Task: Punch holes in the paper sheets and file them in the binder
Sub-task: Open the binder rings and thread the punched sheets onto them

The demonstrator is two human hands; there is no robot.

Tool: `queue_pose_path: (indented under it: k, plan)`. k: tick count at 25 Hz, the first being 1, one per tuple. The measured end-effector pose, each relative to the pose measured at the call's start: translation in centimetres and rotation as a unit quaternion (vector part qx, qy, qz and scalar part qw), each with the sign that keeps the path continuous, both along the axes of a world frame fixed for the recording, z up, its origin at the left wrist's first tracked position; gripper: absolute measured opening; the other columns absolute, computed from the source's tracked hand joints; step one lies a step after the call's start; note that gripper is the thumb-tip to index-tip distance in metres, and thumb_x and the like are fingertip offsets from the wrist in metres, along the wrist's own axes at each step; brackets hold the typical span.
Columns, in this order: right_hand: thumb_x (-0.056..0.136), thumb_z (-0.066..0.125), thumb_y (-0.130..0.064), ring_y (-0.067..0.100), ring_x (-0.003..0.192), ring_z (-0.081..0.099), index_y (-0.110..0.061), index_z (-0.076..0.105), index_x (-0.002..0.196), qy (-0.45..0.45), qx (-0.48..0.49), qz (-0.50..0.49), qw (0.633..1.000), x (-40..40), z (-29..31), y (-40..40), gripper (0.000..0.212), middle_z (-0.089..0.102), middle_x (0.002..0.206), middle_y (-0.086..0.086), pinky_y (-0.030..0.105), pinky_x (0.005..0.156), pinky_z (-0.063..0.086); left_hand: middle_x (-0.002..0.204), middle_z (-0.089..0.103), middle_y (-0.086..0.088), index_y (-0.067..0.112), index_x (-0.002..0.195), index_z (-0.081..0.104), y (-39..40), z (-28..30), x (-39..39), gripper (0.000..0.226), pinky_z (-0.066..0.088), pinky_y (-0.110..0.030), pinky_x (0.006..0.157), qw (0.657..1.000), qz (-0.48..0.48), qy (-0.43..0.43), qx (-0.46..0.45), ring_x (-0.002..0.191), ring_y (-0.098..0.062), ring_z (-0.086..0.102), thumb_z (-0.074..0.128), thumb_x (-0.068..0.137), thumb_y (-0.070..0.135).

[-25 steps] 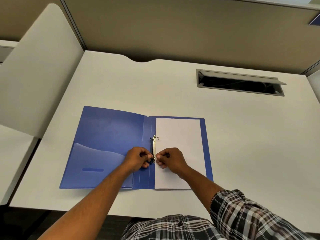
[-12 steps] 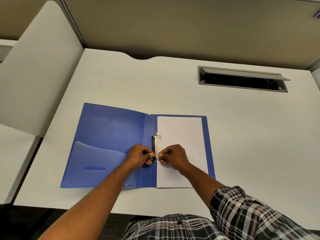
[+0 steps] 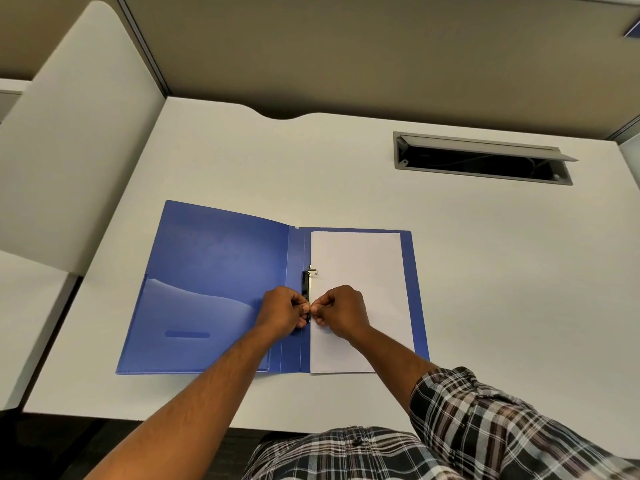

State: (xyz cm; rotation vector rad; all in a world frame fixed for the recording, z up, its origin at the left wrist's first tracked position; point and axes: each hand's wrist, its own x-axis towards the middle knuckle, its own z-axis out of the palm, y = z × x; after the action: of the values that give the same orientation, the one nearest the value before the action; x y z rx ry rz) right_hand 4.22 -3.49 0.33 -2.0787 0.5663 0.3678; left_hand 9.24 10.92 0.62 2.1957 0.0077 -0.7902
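A blue binder (image 3: 214,265) lies open and flat on the white desk (image 3: 346,174). White paper sheets (image 3: 360,271) rest on its right half. Along the spine sits a black and metal ring clip (image 3: 306,284), its upper metal prong standing above the paper's edge. My left hand (image 3: 282,311) and my right hand (image 3: 341,311) meet at the clip's lower end, fingers curled and pinching it from both sides. The lower prong is hidden under my fingertips.
A grey cable hatch (image 3: 481,157) is sunk into the desk at the back right, its lid raised. A white divider panel (image 3: 69,133) stands along the left. A beige partition wall (image 3: 346,53) runs behind the desk. A clear pocket (image 3: 194,323) covers the binder's left inside cover.
Both hands stay pinched on the lower end of the clip with only small finger shifts. The view has tilted slightly, so the binder sits a little higher in frame.
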Motion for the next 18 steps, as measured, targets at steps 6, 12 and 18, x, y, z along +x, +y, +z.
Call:
queue_pose_path:
  k: [6,12,18]
  plan:
    - [0.088,0.079,-0.024,0.012,0.062,0.073,-0.017,0.079,0.077,-0.002,-0.017,-0.005,1.000,0.1,0.4,-0.6,0.013,0.076,0.066,0.000,0.028,0.073,0.062,0.073,0.074,-0.011,0.008,0.087,0.075,-0.8,0.0,-0.1,0.011,0.061,-0.026,0.065,1.000,0.018,-0.013,-0.010,0.059,-0.016,0.069,0.068,0.092,0.015]
    - [0.089,0.078,-0.020,0.015,0.063,0.074,-0.016,0.079,0.078,-0.008,-0.017,-0.039,0.999,0.2,0.6,-2.5,0.012,0.076,0.067,0.003,0.032,0.074,0.064,0.071,0.072,-0.011,0.011,0.083,0.074,-3.1,0.0,0.4,0.012,0.063,-0.032,0.064,1.000,0.007,-0.015,-0.018,0.057,-0.016,0.066,0.067,0.092,0.015]
    - [0.088,0.079,-0.021,0.010,0.058,0.071,-0.012,0.081,0.082,-0.011,-0.014,-0.066,0.998,0.4,0.8,-4.9,0.011,0.075,0.067,0.001,0.025,0.068,0.061,0.073,0.072,-0.015,0.009,0.081,0.073,-5.7,0.4,0.9,0.014,0.061,-0.032,0.061,1.000,-0.010,-0.020,-0.021,0.056,-0.018,0.065,0.067,0.093,0.014]
